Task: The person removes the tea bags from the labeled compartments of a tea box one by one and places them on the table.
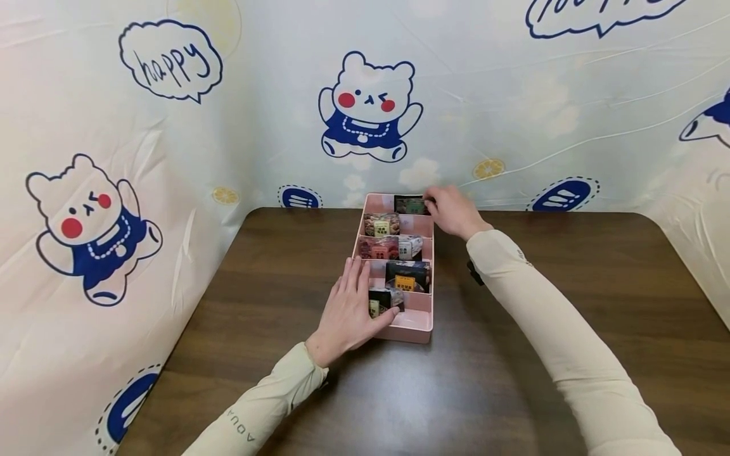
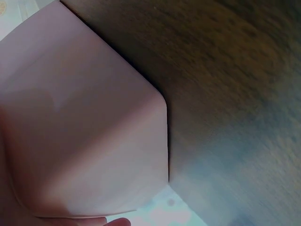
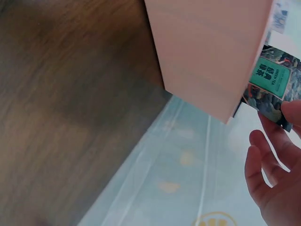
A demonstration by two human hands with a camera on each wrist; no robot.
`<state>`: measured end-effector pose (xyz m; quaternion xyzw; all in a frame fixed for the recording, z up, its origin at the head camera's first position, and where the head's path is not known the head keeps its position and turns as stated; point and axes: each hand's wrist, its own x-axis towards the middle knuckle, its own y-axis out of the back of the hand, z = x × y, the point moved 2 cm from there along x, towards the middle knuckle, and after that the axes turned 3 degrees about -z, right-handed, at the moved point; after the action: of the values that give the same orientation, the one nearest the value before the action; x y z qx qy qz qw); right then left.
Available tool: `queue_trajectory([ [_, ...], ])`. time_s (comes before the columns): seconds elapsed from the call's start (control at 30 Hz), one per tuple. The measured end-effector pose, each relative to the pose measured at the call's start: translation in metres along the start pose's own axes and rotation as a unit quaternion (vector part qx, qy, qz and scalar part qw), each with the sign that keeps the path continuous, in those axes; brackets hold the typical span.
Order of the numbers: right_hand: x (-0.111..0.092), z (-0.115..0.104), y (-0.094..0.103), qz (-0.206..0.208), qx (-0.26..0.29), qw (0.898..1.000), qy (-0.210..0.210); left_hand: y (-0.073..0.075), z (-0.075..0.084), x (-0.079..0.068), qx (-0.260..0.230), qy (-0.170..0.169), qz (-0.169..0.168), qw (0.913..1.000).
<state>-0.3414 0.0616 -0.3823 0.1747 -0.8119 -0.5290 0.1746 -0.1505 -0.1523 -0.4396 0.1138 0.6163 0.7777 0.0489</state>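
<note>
A long pink divided box lies lengthwise on the table, with small printed packets in its compartments. My left hand rests on its near left side, fingers straight along the rim and thumb over the nearest compartment. At the far end, my right hand pinches the right edge of a dark packet with a green label. In the right wrist view that packet juts above the box rim between thumb and fingers, and its label reads "green tea". The left wrist view shows mostly the box's pink outer wall.
The middle compartments hold a brown packet, a red one, a white one and a black one with an orange label. Dark wooden table surrounds the box. A printed cloth hangs close behind.
</note>
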Motion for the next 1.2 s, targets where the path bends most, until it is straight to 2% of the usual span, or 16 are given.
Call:
queue_trajectory([
  [0.5, -0.015, -0.006, 0.033, 0.064, 0.004, 0.998, 0.026, -0.001, -0.002, 0.001, -0.005, -0.005, -0.008, 0.9999],
  [0.9, -0.019, -0.004, 0.042, 0.072, 0.007, 0.997, 0.032, 0.0, -0.001, 0.002, -0.008, -0.001, -0.006, 1.0],
  [1.2, -0.026, 0.002, 0.045, 0.071, 0.015, 0.997, 0.021, 0.0, -0.001, 0.002, -0.014, 0.0, -0.007, 0.9999],
])
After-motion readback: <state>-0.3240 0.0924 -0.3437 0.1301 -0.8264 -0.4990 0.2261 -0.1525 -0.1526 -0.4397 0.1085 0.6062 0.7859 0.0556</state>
